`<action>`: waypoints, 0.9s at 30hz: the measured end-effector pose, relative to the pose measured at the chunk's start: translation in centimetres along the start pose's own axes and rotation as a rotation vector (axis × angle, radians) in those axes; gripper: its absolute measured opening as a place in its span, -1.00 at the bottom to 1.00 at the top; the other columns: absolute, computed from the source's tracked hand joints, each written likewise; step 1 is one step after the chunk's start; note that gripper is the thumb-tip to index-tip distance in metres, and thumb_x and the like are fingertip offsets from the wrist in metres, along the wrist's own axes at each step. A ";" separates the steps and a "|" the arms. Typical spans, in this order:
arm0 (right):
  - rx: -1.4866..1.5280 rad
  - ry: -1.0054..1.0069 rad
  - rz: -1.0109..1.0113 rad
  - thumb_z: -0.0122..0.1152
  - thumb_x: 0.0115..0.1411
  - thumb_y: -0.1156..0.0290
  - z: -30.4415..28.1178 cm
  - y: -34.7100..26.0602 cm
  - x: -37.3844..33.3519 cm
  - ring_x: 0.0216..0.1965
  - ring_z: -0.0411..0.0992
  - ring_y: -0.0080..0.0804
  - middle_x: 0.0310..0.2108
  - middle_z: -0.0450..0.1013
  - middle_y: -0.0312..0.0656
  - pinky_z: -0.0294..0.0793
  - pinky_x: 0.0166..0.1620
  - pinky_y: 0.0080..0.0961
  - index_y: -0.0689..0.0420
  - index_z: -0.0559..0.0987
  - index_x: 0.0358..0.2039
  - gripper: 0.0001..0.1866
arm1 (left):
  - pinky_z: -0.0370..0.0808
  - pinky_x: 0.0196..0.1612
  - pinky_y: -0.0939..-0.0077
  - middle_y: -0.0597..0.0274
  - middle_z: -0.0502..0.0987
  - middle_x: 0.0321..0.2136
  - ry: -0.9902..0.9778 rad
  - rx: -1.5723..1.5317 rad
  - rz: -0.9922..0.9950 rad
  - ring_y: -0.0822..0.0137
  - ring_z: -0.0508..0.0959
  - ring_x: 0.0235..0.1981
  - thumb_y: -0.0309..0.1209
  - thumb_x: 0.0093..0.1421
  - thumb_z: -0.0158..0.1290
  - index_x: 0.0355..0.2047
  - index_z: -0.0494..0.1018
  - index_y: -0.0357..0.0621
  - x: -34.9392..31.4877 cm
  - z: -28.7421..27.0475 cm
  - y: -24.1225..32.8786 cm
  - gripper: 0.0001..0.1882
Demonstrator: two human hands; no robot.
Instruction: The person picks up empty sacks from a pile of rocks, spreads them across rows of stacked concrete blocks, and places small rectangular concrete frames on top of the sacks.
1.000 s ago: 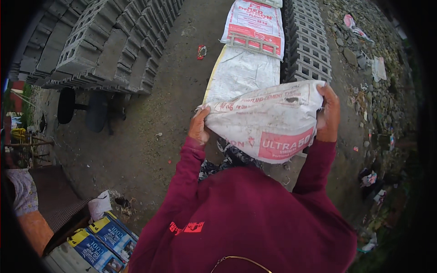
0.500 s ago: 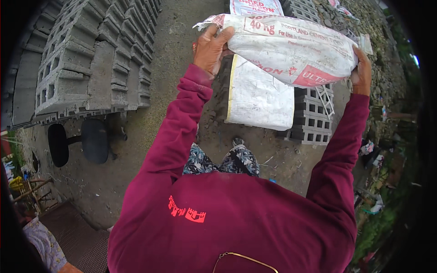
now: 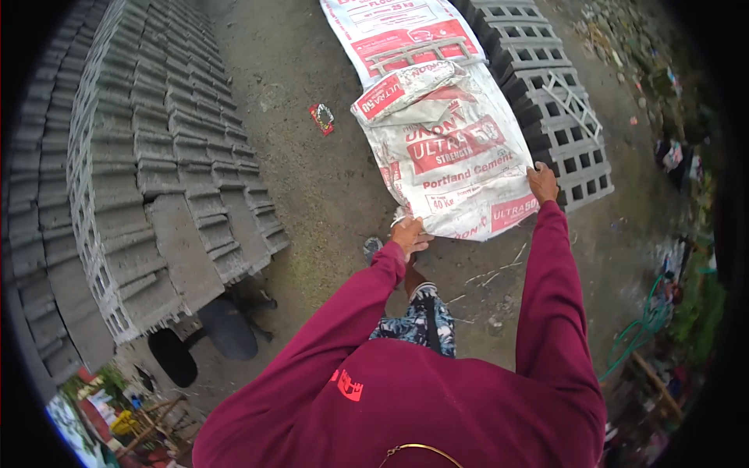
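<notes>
A white cement sack with red print (image 3: 437, 168) is spread over a row of concrete blocks, creased and folded over toward its far end. My left hand (image 3: 409, 236) pinches its near left corner, fingers closed on the fabric. On the other side, my right hand (image 3: 544, 184) grips the right edge near the same end. The sack's near end hangs past the blocks beneath it. Beyond it lies another white and red sack, a flour sack (image 3: 406, 31), with a small grey block or bar (image 3: 417, 56) across it.
Hollow concrete blocks (image 3: 573, 129) stand in a row right of the sacks. A long stack of grey blocks (image 3: 168, 148) fills the left, with a black chair (image 3: 226, 327) at its near end. A red wrapper (image 3: 321, 118) lies on the ground; a green hose (image 3: 636, 324) is at right.
Both hands have come down and nearer, and the sack, earlier held up bunched between them, now lies spread over the blocks. The view has shifted, showing more of the left stack.
</notes>
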State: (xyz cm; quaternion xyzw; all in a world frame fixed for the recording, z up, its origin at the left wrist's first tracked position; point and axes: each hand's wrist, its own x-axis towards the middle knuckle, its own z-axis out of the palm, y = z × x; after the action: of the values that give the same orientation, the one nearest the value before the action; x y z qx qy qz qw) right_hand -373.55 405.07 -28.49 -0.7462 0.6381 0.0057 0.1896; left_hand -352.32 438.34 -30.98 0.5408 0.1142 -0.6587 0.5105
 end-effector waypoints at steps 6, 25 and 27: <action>0.293 0.026 0.093 0.06 0.07 0.19 4.8 4.1 -8.4 -0.12 0.39 -0.03 -0.18 0.43 0.06 0.33 -0.04 -0.24 0.20 0.53 -0.16 -0.59 | 0.49 -0.43 0.44 0.28 0.54 -0.37 -0.151 0.690 -0.336 0.31 0.56 -0.40 -0.18 0.20 -0.03 -0.09 0.37 -0.10 4.5 -1.5 -0.9 -0.65; 1.199 -0.037 1.069 0.03 0.13 0.41 13.4 -18.4 -23.1 -0.52 0.46 -0.51 -0.42 0.49 -0.17 0.40 -0.46 -0.62 0.24 0.49 -0.16 -0.72 | 0.41 -0.15 0.13 -0.03 0.40 -0.25 0.516 1.568 0.930 -0.02 0.46 -0.20 -0.23 0.00 0.15 -0.23 0.44 -0.17 29.5 0.2 39.7 -0.63; 1.291 -0.062 1.047 0.02 0.15 0.42 14.6 -23.2 -20.4 -0.52 0.45 -0.52 -0.42 0.49 -0.17 0.41 -0.43 -0.63 0.26 0.49 -0.16 -0.73 | 0.39 -0.11 0.11 -0.01 0.36 -0.19 0.513 1.772 0.866 -0.01 0.42 -0.14 -0.22 0.01 0.16 -0.18 0.42 -0.14 31.9 1.2 42.1 -0.60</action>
State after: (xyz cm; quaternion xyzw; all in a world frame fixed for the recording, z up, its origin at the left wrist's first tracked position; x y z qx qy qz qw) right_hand -351.79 431.32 -30.55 -0.0970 0.7749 -0.2534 0.5709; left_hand -316.17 400.94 -40.03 0.8441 -0.5141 -0.1290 0.0810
